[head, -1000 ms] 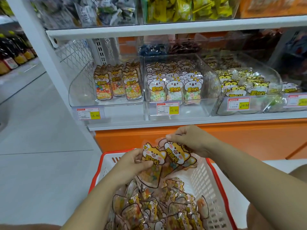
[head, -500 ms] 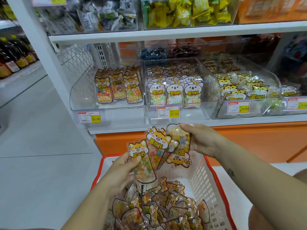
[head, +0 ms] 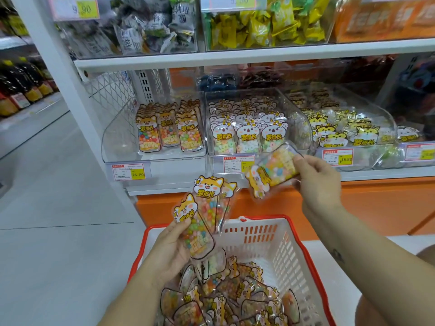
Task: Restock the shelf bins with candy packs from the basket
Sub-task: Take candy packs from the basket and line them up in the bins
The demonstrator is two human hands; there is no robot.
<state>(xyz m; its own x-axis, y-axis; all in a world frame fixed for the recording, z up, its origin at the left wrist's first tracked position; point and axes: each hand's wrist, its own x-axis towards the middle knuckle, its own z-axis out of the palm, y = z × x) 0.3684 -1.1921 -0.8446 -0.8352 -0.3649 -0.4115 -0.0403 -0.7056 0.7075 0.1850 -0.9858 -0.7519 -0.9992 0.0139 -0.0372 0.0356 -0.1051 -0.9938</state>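
Observation:
My left hand (head: 171,249) holds a small fan of fox-topped candy packs (head: 204,215) upright above the white basket with a red rim (head: 280,245). Apart from them, my right hand (head: 317,182) pinches one more candy pack (head: 273,171), turned sideways, in front of the middle bin's price tag. Many loose packs (head: 230,300) fill the basket bottom. On the shelf stand three clear bins: the left bin (head: 120,137) with fox packs, the middle bin (head: 292,102) with koala packs, the right bin (head: 386,116) with yellow hamster packs.
A white shelf board (head: 235,56) hangs low over the bins, with bins of wrapped sweets above it. Price tags (head: 128,172) line the shelf front over an orange base panel (head: 376,205). Grey floor and a bottle shelf (head: 21,90) lie to the left.
My right hand pulled one pack away from the bunch and lifted it right toward the shelf, turning it sideways. My left hand raised the remaining packs higher above the basket.

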